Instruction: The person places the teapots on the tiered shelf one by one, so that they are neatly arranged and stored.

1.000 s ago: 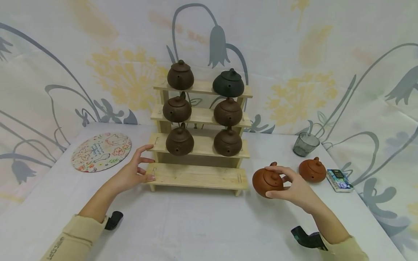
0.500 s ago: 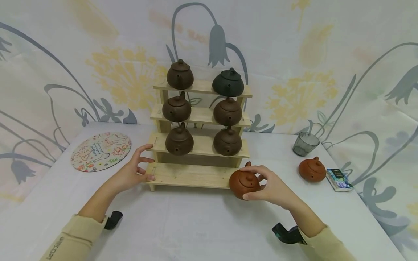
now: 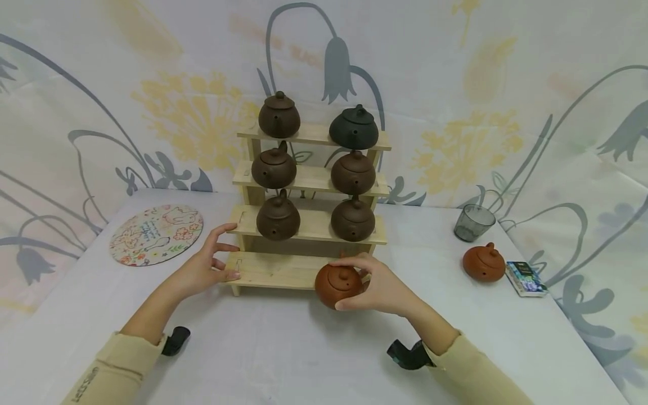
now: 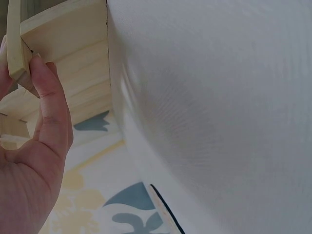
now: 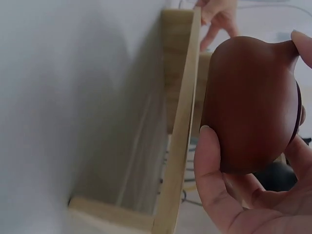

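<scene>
My right hand (image 3: 377, 286) grips a reddish-brown clay teapot (image 3: 338, 284) at the front of the lowest step of a tiered wooden display stand (image 3: 283, 270). In the right wrist view the teapot (image 5: 251, 105) is close to the board's edge; whether it touches is unclear. Thumb and fingers of my left hand (image 3: 210, 264) pinch the left end of the stand's boards; the left wrist view shows the board end (image 4: 18, 53) between them. Dark teapots sit in pairs on the upper steps, such as a brown teapot (image 3: 278, 216) and a black-green teapot (image 3: 354, 127).
A second reddish teapot (image 3: 484, 263) sits to the right, beside a grey glass (image 3: 474, 223) and a small patterned box (image 3: 526, 279). On the left lies a round floral mat (image 3: 157, 235). A patterned cloth backdrop (image 3: 445, 84) rises behind the stand.
My right hand has carried the reddish-brown teapot leftward, from right of the stand to the front of its lowest step. The left hand stays at the stand's left end.
</scene>
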`<action>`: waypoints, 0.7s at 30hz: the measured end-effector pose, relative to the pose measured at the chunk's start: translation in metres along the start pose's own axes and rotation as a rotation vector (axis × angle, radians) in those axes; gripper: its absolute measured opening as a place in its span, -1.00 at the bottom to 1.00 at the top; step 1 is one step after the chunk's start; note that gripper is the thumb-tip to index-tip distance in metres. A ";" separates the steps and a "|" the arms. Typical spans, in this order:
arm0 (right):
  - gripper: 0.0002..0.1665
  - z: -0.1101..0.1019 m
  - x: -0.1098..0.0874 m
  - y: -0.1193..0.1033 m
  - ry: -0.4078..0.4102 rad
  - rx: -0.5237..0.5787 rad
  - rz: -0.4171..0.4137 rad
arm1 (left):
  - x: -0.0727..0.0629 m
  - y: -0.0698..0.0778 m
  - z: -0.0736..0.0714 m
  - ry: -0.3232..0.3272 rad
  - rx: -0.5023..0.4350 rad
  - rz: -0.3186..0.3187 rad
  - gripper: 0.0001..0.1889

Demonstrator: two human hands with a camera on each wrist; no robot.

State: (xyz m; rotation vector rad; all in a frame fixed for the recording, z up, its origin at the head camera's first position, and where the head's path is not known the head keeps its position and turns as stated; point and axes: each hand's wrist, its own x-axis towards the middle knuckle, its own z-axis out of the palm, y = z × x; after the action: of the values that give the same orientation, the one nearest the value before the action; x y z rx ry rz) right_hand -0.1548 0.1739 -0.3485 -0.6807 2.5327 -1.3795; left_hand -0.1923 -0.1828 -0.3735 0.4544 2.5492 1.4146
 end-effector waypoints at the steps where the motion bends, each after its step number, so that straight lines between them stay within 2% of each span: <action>1: -0.24 0.003 0.003 -0.001 -0.001 -0.009 -0.012 | 0.000 0.000 0.000 0.000 0.001 0.001 0.01; 10: -0.26 0.029 0.031 -0.009 0.005 -0.079 -0.065 | 0.001 -0.001 0.000 -0.002 0.000 0.005 0.00; 21: -0.23 0.060 0.060 -0.025 -0.017 -0.036 -0.080 | 0.000 -0.002 -0.001 -0.012 -0.027 0.014 -0.01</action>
State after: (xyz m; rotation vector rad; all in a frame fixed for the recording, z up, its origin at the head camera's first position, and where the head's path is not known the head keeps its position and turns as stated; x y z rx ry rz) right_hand -0.1782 0.0892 -0.3571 -0.8049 2.5489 -1.3497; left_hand -0.1934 -0.1847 -0.3749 0.4754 2.5185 1.4448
